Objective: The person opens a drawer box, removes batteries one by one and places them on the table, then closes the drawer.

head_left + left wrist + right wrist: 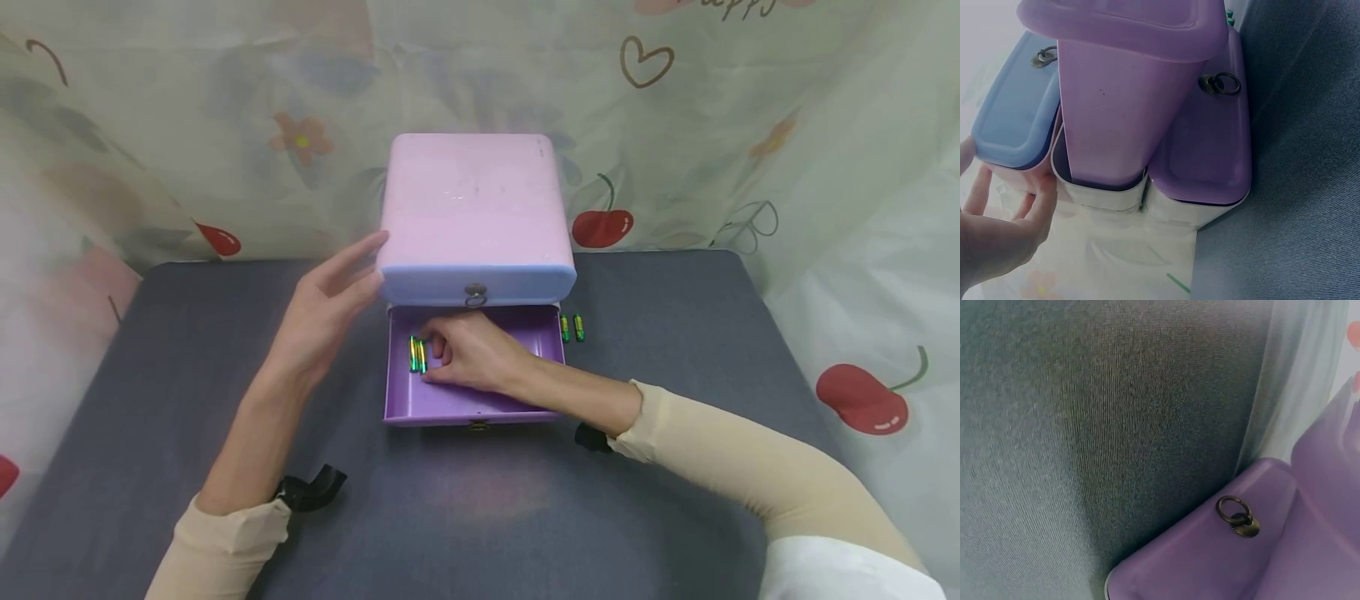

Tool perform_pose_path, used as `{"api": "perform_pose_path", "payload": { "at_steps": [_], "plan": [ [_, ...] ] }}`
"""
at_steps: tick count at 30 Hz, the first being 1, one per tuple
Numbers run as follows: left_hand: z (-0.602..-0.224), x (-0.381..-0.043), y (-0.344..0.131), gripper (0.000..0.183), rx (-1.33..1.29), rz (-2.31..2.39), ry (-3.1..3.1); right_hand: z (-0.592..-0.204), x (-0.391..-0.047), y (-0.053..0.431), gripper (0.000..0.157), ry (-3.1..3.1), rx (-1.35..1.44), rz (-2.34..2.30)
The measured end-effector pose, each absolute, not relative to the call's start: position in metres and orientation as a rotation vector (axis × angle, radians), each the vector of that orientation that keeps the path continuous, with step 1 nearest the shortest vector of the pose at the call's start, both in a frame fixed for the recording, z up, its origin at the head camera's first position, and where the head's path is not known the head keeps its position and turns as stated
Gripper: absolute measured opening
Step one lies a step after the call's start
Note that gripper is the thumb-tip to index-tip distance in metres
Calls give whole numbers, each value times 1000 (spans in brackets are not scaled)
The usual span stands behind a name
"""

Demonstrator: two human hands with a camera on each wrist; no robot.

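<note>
In the head view we saw a pink drawer unit (472, 200) standing on a dark grey table (465, 508), with its middle purple drawer (442, 406) pulled out, which left room to reach inside. Our right hand (480, 354) was in that drawer, fingers bent and the thumb a little apart from the forefinger, right beside two green-and-gold batteries (417, 354) at the unit's left; we could not tell whether it pinched one of them. Two more batteries (572, 327) lay on the table just right of the unit. Our left hand (318, 317), fingers extended and apart, rested against the unit's left side, probably to steady it. The blue top drawer (431, 287) was closed. Cursive lettering (738, 7) on the printed curtain (465, 75) behind the unit was cut off by the edge and read roughly "appy"; any battery brand was too small to read. In the left wrist view, our left fingers touched the unit near its blue drawer, gripping nothing, and the purple bottom drawer (1200, 144) was shut. In the right wrist view, we found only purple drawers and a brass ring pull (1238, 515) on the unit's front, with no legible label; our right hand was out of sight there.
</note>
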State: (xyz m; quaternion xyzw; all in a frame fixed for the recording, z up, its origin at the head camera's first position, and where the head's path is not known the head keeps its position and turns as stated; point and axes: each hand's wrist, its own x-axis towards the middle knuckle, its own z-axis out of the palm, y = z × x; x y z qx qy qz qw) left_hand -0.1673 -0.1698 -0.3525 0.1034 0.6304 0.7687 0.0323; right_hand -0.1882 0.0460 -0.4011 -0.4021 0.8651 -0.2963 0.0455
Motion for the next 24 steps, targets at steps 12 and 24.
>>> {"api": "perform_pose_path", "payload": {
  "at_steps": [12, 24],
  "plan": [
    [-352, -168, -169, 48, 313, 2369, 1932, -397, -188, 52, 38, 2589, -1271, -936],
    [-350, -167, -169, 47, 287, 2358, 1943, -393, -185, 59, 39, 2538, -1292, -957]
  ]
}}
